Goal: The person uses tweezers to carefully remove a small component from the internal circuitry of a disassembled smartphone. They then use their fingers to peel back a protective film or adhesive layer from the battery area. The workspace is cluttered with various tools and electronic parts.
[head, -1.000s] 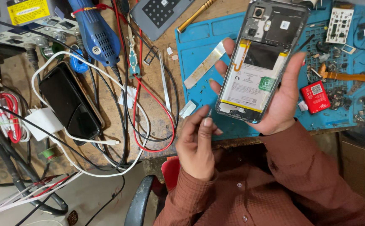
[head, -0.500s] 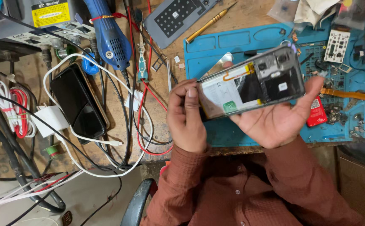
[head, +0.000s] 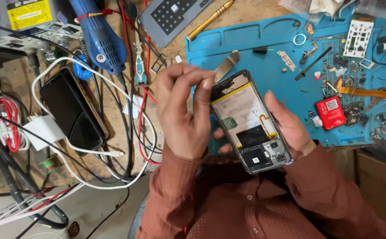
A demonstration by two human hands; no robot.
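My right hand point(head: 288, 126) cradles an opened phone point(head: 249, 121) from below, its back cover off, with the white battery, an orange flex cable and the camera module showing. The phone lies lengthwise with the camera end toward me. My left hand point(head: 184, 113) hovers over the phone's far end, its fingertips pinched on the phone's top left corner. A thin metal pry blade point(head: 226, 65) lies just beyond those fingers on the blue work mat point(head: 263, 48); whether the fingers touch it I cannot tell.
On the mat lie small parts, a black stick tool point(head: 312, 63), a circuit board point(head: 357, 37), a red module point(head: 330, 112) and an orange flex strip point(head: 370, 93). A blue hot-air gun point(head: 99, 37), tangled wires, a black phone point(head: 71, 109) and a white charger point(head: 44, 131) fill the left.
The phone has turned from crosswise to lengthwise with its camera end toward me. My left hand has shifted from the phone's left edge to its far corner.
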